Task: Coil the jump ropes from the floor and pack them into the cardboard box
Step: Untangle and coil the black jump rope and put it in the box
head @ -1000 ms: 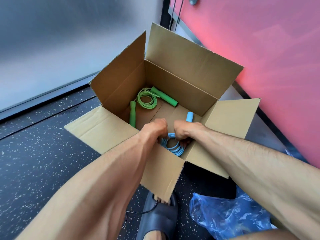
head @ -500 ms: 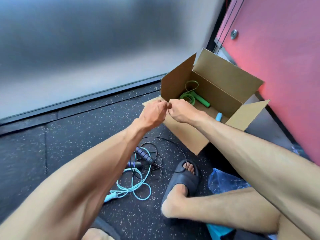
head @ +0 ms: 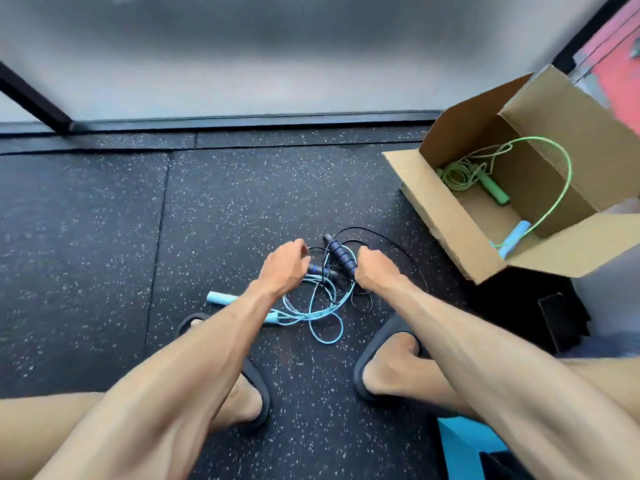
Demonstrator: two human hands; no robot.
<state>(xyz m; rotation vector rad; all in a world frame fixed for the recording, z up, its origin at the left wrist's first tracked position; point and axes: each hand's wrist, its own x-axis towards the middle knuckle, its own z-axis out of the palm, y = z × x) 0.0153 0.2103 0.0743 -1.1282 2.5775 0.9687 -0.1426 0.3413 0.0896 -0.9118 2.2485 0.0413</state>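
Left hand: the left hand [head: 284,268] hangs over the rope tangle on the floor, fingers curled downward, fingertips at a loop of black cord.
Right hand: the right hand [head: 375,271] is curled with its back up, just beside a dark blue handle; its fingers are hidden underneath.
Grip: whether either hand actually pinches cord or handle cannot be told from this angle.
Black rope: the black jump rope [head: 341,258], with ribbed dark blue handles, lies uncoiled between the two hands, its thin cord looping out toward the box.
Light blue rope: the light blue jump rope [head: 311,306] sprawls loose on the floor [head: 104,254] under and near the hands, tangled with the black one, one handle out to the left.
Box: the cardboard box [head: 450,216] stands open at the right, well apart from the hands.
In the box: a green jump rope [head: 460,174] lies inside, one long loop springing above the rim, and a light blue handle [head: 516,237] rests at the near corner.
Feet: dark slides [head: 256,386] flank the tangle.
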